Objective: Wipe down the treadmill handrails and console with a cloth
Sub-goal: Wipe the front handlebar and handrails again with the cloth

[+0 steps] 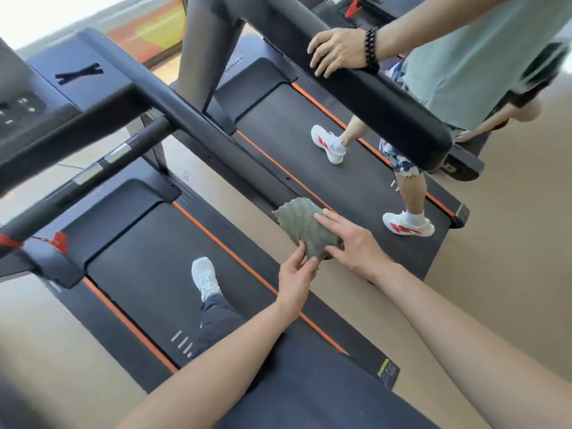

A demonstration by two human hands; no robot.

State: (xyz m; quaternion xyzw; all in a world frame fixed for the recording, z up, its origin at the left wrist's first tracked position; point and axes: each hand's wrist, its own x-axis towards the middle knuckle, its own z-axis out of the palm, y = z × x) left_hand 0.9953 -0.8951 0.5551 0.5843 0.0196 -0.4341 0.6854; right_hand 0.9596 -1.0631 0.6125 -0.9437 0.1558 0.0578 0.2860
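A grey-green ribbed cloth point(305, 229) lies over the near end of my treadmill's right handrail point(223, 150). My left hand point(295, 281) pinches the cloth's lower edge between thumb and fingers. My right hand point(353, 243) lies flat on the cloth with its fingers spread, pressing it onto the rail. The black console point(46, 97) with its buttons is at the upper left, apart from both hands. A crossbar with silver grip sensors point(102, 162) runs below the console.
Another person walks on the neighbouring treadmill point(356, 168) to the right, one hand point(335, 51) on its black handrail point(387, 97). My white shoe point(204, 278) stands on the belt point(148, 267). A red safety clip point(58, 239) hangs at the left. Tan floor lies between the machines.
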